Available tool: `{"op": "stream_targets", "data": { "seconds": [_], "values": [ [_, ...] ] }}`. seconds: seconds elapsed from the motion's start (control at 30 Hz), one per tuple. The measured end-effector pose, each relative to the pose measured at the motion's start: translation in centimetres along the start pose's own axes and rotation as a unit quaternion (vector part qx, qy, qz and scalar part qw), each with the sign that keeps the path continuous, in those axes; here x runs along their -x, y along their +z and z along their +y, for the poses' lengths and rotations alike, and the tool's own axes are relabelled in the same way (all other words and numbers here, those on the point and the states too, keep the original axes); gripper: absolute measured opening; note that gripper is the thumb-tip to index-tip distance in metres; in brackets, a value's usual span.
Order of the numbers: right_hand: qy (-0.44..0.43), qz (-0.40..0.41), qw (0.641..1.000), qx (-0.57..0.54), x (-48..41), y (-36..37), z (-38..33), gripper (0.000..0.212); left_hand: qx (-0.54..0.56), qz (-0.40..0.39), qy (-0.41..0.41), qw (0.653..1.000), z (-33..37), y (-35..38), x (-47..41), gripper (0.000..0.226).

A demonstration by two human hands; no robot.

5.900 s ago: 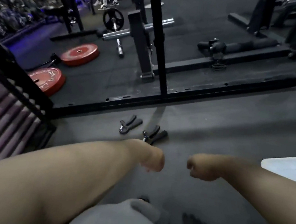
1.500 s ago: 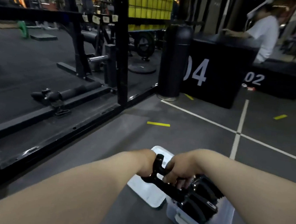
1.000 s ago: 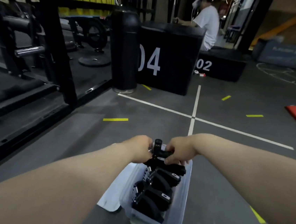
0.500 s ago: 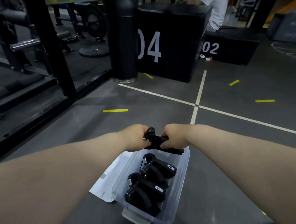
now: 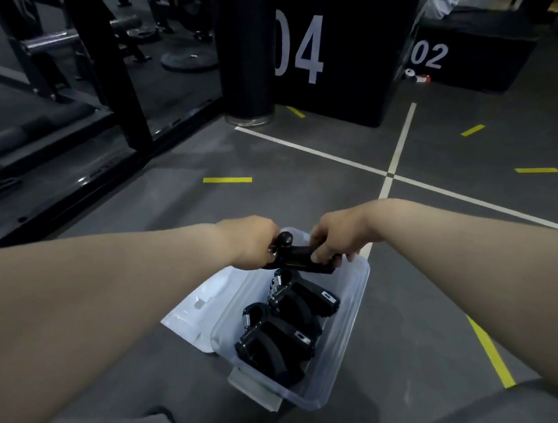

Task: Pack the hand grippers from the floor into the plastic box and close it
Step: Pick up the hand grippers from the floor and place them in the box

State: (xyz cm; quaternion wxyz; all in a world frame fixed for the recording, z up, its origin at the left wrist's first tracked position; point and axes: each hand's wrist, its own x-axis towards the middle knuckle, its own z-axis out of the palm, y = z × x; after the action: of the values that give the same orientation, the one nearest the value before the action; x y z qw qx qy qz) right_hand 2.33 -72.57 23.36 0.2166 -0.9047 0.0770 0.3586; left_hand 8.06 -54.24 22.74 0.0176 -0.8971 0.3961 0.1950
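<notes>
A clear plastic box [image 5: 343, 338] stands open on the grey floor in front of me. Several black hand grippers [image 5: 288, 319] lie stacked inside it. Over the box's far end I hold one more black hand gripper [image 5: 300, 256]. My left hand [image 5: 250, 241] grips its knobbed end and my right hand [image 5: 335, 239] grips its handles. The box's white lid [image 5: 198, 306] lies flat on the floor, against the box's left side.
A black rack frame [image 5: 108, 117] runs along the left. A black cylinder [image 5: 247, 42] and black boxes marked 04 [image 5: 339, 52] and 02 [image 5: 466, 55] stand ahead. White and yellow lines mark the floor. My grey-clad knees are at the bottom edge.
I turned from the rack to the box, carrying a gripper in both hands. Over the last second it has stayed above the box's far end, and my view has tilted down.
</notes>
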Motion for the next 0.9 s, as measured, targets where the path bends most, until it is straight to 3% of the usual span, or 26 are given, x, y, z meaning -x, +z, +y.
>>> {"op": "stream_targets", "data": {
  "seconds": [0.23, 0.43, 0.53, 0.67, 0.8, 0.87, 0.9],
  "values": [
    [0.043, -0.018, 0.997, 0.062, -2.3, 0.3, 2.0, 0.029, -0.029, -0.020, 0.033, 0.999, 0.0, 0.2, -5.5, 0.007],
    [0.116, -0.052, 0.987, 0.095, -5.1, 2.0, 4.2, 0.028, -0.002, -0.039, 0.025, 0.999, 1.1, 4.3, -11.1, 0.015],
    [0.101, -0.096, 0.979, 0.152, -6.8, 3.2, 5.2, 0.031, 0.015, -0.059, 0.020, 0.998, 1.1, 6.4, -12.9, 0.021],
    [0.026, -0.082, 0.954, 0.286, -8.6, 4.9, 5.7, 0.030, 0.010, -0.093, 0.028, 0.995, 0.7, 8.0, -14.7, 0.023],
    [0.072, -0.142, 0.924, 0.346, -9.0, 5.7, 4.6, 0.026, 0.028, -0.103, 0.028, 0.994, 1.0, 8.0, -16.2, 0.028],
    [0.100, -0.113, 0.935, 0.320, -10.0, 5.9, 5.0, 0.015, 0.012, -0.130, 0.018, 0.991, 1.1, 8.0, -16.8, 0.029],
    [0.097, -0.090, 0.942, 0.309, -10.5, 6.0, 5.3, 0.020, 0.008, -0.143, 0.013, 0.990, 1.1, 8.0, -17.0, 0.030]
  ]
}}
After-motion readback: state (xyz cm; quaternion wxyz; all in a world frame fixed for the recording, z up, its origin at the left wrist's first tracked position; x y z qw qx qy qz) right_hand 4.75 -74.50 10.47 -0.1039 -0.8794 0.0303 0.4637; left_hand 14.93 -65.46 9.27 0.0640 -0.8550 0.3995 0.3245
